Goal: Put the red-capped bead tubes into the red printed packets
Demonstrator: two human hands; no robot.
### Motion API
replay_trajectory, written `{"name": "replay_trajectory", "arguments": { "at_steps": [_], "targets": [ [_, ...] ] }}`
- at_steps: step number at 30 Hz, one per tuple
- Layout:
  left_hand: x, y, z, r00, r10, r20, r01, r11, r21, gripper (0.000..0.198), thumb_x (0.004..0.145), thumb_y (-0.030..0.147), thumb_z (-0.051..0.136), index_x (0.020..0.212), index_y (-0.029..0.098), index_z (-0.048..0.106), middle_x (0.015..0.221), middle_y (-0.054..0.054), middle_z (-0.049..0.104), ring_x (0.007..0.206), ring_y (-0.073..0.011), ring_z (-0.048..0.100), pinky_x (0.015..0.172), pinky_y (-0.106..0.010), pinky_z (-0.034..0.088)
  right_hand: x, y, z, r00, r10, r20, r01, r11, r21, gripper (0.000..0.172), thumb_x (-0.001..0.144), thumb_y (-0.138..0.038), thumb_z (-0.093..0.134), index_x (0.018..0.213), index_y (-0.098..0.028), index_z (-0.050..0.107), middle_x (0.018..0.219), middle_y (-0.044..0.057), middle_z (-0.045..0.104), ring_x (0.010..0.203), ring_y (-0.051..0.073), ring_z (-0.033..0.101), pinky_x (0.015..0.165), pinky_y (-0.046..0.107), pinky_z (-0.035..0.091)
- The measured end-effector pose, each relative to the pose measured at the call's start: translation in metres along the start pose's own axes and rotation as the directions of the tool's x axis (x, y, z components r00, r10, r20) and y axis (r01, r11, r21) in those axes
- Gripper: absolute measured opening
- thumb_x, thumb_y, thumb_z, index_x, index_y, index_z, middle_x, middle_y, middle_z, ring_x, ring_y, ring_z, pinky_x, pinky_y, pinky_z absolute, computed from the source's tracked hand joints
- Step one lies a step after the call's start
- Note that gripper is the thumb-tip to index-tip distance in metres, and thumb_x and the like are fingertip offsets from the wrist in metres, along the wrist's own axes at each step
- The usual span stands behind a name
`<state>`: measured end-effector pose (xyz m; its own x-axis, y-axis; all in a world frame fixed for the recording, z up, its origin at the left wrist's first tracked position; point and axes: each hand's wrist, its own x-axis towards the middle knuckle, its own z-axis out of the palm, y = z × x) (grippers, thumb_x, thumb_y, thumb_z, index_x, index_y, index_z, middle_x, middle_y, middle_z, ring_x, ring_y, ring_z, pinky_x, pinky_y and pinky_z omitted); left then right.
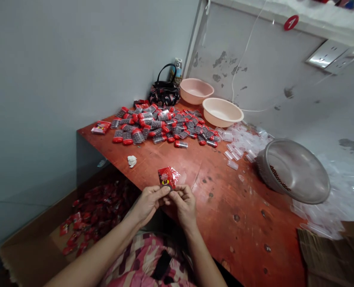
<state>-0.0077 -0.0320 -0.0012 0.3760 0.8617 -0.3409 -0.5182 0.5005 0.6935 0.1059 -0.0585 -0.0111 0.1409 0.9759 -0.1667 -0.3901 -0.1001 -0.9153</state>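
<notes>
1. Two bare hands work at the edge of a worn red-brown wooden table (230, 207): the left hand (148, 203) and the right hand (184, 205), both closed in a pinch, grip a small red foil packet (167, 177) by its lower part, above the table's near edge.
2. So far, a heap of red-capped clear tubes (161, 125) covers the far corner, while loose clear tubes (239, 147), apparently empty, spill to the right. Many red packets (97, 209) fill a cardboard carton (30, 243) below the table's left side.
3. Beside them stand two pink plastic basins (221, 111) and a tilted steel basin (293, 171).
4. The only clear writing is a "1" on a round red tag (291, 22) on the wall. The packet's print seems to include a logo, but it is too small to read.
</notes>
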Motion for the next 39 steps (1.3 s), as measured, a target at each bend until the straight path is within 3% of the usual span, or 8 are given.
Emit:
{"name": "replay_trajectory", "arguments": {
  "at_steps": [9, 13, 15, 17, 20, 24, 33, 39],
  "targets": [
    [-0.029, 0.014, -0.032, 0.925, 0.198, -0.324, -0.264, 0.949, -0.173, 0.036, 0.073, 0.044, 0.055, 0.091, 0.014, 0.062, 0.099, -0.012, 0.065, 0.090, -0.0223, 0.060, 0.071, -0.031, 0.050, 0.007, -0.002, 0.014, 0.999, 0.018, 0.041, -0.016, 0.999, -0.041, 0.021, 0.069, -0.028, 0.065, 0.078, -0.017, 0.049, 0.059, -0.002, 0.062, 0.048, 0.011, 0.060, 0.044, 0.020, 0.047],
    [-0.030, 0.011, -0.042, 0.896, 0.271, -0.353, -0.209, 0.957, 0.203, 0.048, 0.073, 0.046, 0.053, 0.109, 0.015, 0.055, 0.102, -0.014, 0.064, 0.087, -0.0257, 0.062, 0.066, -0.033, 0.052, 0.008, -0.009, -0.006, 0.999, -0.028, -0.033, 0.024, 0.992, -0.120, 0.018, 0.075, -0.031, 0.059, 0.079, -0.016, 0.050, 0.064, 0.000, 0.063, 0.048, 0.010, 0.059, 0.043, 0.020, 0.046],
    [-0.014, 0.007, -0.038, 0.892, 0.413, -0.182, -0.243, 0.779, 0.578, 0.042, 0.073, 0.040, 0.055, 0.106, 0.016, 0.059, 0.107, -0.013, 0.062, 0.095, -0.0268, 0.059, 0.080, -0.038, 0.048, 0.008, -0.010, -0.015, 0.998, -0.044, -0.053, 0.034, 0.985, -0.169, 0.017, 0.076, -0.032, 0.057, 0.079, -0.016, 0.050, 0.065, 0.000, 0.062, 0.047, 0.010, 0.057, 0.041, 0.019, 0.045],
    [0.009, 0.004, -0.033, 0.830, 0.547, 0.109, -0.365, 0.385, 0.848, 0.040, 0.072, 0.035, 0.057, 0.110, 0.022, 0.057, 0.122, -0.008, 0.053, 0.113, -0.0268, 0.045, 0.097, -0.042, 0.032, 0.007, -0.010, -0.019, 0.998, -0.037, -0.059, 0.025, 0.979, -0.201, 0.017, 0.077, -0.033, 0.056, 0.078, -0.016, 0.050, 0.063, -0.001, 0.061, 0.046, 0.009, 0.056, 0.040, 0.018, 0.043],
    [0.043, -0.002, -0.028, 0.787, 0.501, 0.360, -0.370, -0.083, 0.925, 0.034, 0.075, 0.031, 0.055, 0.108, 0.024, 0.059, 0.123, -0.007, 0.051, 0.121, -0.0290, 0.035, 0.100, -0.050, 0.021, 0.004, -0.007, -0.021, 0.999, -0.018, -0.051, 0.006, 0.977, -0.213, 0.017, 0.077, -0.032, 0.056, 0.080, -0.016, 0.050, 0.061, -0.002, 0.059, 0.045, 0.008, 0.054, 0.039, 0.017, 0.042],
    [0.062, -0.010, -0.034, 0.765, 0.468, 0.443, -0.341, -0.289, 0.894, 0.026, 0.080, 0.027, 0.048, 0.102, 0.026, 0.061, 0.118, -0.005, 0.056, 0.120, -0.0284, 0.036, 0.099, -0.053, 0.021, 0.003, -0.004, -0.027, 0.998, -0.014, -0.057, 0.000, 0.971, -0.239, 0.017, 0.077, -0.032, 0.055, 0.082, -0.016, 0.051, 0.060, -0.002, 0.058, 0.045, 0.008, 0.053, 0.040, 0.017, 0.040],
    [0.041, -0.013, -0.022, 0.674, 0.587, 0.448, -0.512, -0.067, 0.857, 0.029, 0.080, 0.023, 0.047, 0.106, 0.023, 0.059, 0.116, -0.006, 0.057, 0.118, -0.0233, 0.040, 0.100, -0.047, 0.025, 0.043, -0.004, -0.023, 0.991, -0.084, -0.103, 0.064, 0.981, -0.181, 0.032, 0.069, -0.028, 0.063, 0.097, -0.019, 0.049, 0.081, 0.001, 0.062, 0.070, 0.012, 0.059, 0.062, 0.024, 0.047],
    [0.027, 0.011, -0.011, 0.952, 0.306, 0.030, -0.244, 0.692, 0.680, 0.035, 0.070, 0.039, 0.058, 0.096, 0.017, 0.065, 0.089, -0.006, 0.068, 0.084, -0.0237, 0.061, 0.071, -0.030, 0.048, 0.059, -0.024, -0.019, 0.982, 0.073, 0.175, -0.037, 0.979, -0.200, 0.031, 0.067, -0.022, 0.064, 0.094, -0.019, 0.049, 0.069, -0.003, 0.060, 0.056, 0.010, 0.056, 0.055, 0.021, 0.045]
  ]
}}
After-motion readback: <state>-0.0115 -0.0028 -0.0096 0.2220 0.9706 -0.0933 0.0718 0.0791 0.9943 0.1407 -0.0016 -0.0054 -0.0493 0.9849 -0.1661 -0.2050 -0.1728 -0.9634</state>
